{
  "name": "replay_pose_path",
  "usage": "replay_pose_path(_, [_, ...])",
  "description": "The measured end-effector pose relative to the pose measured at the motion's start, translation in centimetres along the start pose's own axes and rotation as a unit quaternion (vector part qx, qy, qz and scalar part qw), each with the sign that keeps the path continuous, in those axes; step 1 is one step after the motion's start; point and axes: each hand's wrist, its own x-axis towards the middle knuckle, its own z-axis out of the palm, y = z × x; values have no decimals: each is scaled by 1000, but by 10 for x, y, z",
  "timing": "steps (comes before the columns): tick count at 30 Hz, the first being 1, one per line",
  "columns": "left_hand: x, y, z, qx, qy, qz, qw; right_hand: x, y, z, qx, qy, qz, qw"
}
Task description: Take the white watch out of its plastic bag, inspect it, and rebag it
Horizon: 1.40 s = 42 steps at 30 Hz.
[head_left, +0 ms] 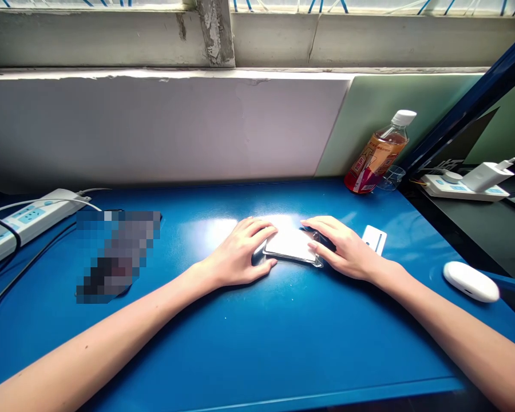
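Note:
A flat white packet in clear plastic wrap (289,245) lies on the blue tabletop (257,337), with glare on its upper face. My left hand (246,252) is around its left end, fingertips at the far edge and thumb against the near edge. At the opposite end, my right hand (343,249) has its thumb on the right side and its fingers along the far right corner. What is inside the wrap cannot be made out. Just beyond my right wrist is a small white card (374,239) with a dark mark.
A bottle of red drink (380,151) leans at the back right beside a small clear cup (391,178). A white rounded case (471,281) lies at right. Power strips (30,214) with cables and a pixelated dark object (120,257) are at left. A wall runs behind.

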Motion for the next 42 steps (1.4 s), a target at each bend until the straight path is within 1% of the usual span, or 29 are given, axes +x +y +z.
replay_pose_path(3, [1,2,-1,3,-1,-2,1000,0,0,-5,-3,-44,-45,998])
replay_pose_path(6, [-1,2,-2,3,3,-8,1000,1,-2,-7,-7,-61,-67,996])
replay_pose_path(12, [-2,1,0,-4,-10,-9,1000,0,-4,-2,-2,-57,-61,996])
replay_pose_path(17, [-1,3,0,6,-1,-25,1000,-1,-2,-6,-28,-72,-43,996])
replay_pose_path(20, [-2,4,0,10,0,-29,1000,-1,-1,-6,-19,-76,-36,996])
replay_pose_path(25, [-2,4,-1,8,-16,-30,999,-3,-4,0,2,-59,-24,998])
replay_pose_path(31, [-3,3,0,31,-66,-36,997,-2,-9,0,2,-44,-32,999])
replay_pose_path(36, [-2,3,1,36,-69,-32,996,-1,-14,1,-4,-9,-43,999])
replay_pose_path(42, [1,6,0,43,-106,-24,993,1,-22,9,-44,32,-33,998])
